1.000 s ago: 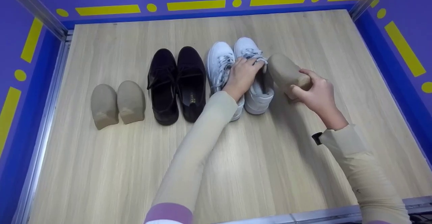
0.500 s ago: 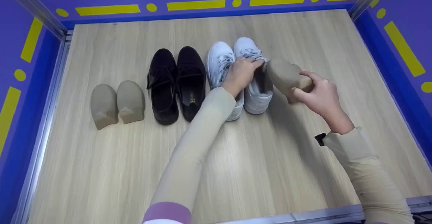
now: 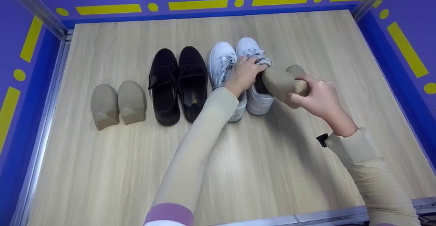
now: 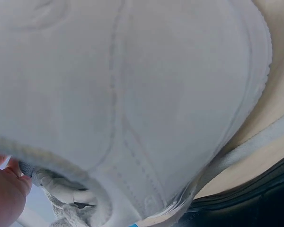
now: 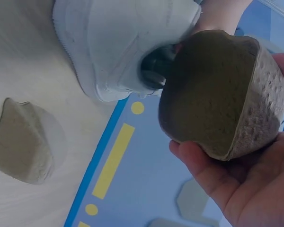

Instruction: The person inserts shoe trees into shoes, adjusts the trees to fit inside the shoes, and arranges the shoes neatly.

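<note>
My right hand (image 3: pixel 322 98) grips a beige moulded-pulp shoe insert (image 3: pixel 277 81) by its back end, thumb on one side and fingers on the other. Its rounded front overlaps the opening of the right-hand white sneaker (image 3: pixel 260 105). Reaching across the other white sneaker (image 3: pixel 221 54), my left hand (image 3: pixel 242 74) pinches the right-hand shoe's tongue near the laces; in the left wrist view its fingertips (image 4: pixel 19 175) show at the tongue. The right wrist view looks into the hollow of the held insert (image 5: pixel 213 94). A second insert (image 3: pixel 295 70) lies on the board behind it, partly hidden.
Black lace-up shoes (image 3: pixel 178 83) stand left of the sneakers. Two more beige inserts (image 3: pixel 105 105) lie further left. Purple walls with yellow marks (image 3: pixel 197 5) enclose the wooden board (image 3: pixel 112 171) at the back and sides; a metal edge (image 3: pixel 299 217) runs along the front.
My right hand has brought the insert leftward and lower, over the sneaker's opening, uncovering the second insert behind. My left hand has stayed on the sneaker's tongue.
</note>
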The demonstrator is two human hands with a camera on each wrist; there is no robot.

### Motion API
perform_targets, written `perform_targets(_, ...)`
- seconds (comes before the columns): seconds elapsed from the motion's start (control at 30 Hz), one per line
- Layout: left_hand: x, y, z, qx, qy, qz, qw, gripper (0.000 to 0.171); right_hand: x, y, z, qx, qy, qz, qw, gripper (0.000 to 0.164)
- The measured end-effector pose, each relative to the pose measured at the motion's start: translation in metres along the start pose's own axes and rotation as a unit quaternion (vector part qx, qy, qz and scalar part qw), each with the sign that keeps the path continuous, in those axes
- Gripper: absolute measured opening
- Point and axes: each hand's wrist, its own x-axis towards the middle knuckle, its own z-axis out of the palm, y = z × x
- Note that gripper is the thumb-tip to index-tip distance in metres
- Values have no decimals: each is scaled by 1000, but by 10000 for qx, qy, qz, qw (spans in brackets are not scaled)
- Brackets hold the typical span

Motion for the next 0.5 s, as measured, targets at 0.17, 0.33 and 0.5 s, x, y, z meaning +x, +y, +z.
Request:
perform_targets(0.17, -1, 0, 0, -65, 140, -13, 9999, 45, 3, -5, 3, -118, -214, -47, 9997, 40)
perform_targets(0.33, -1, 0, 0, -217, 102, -56, 9997, 45, 6, -7, 6, -147, -242, -114, 9995, 39)
perform_targets(0.5, -1, -1, -1, -514, -140, -202, 9984, 49, 9, -10, 9, -174, -314, -84, 9993, 31)
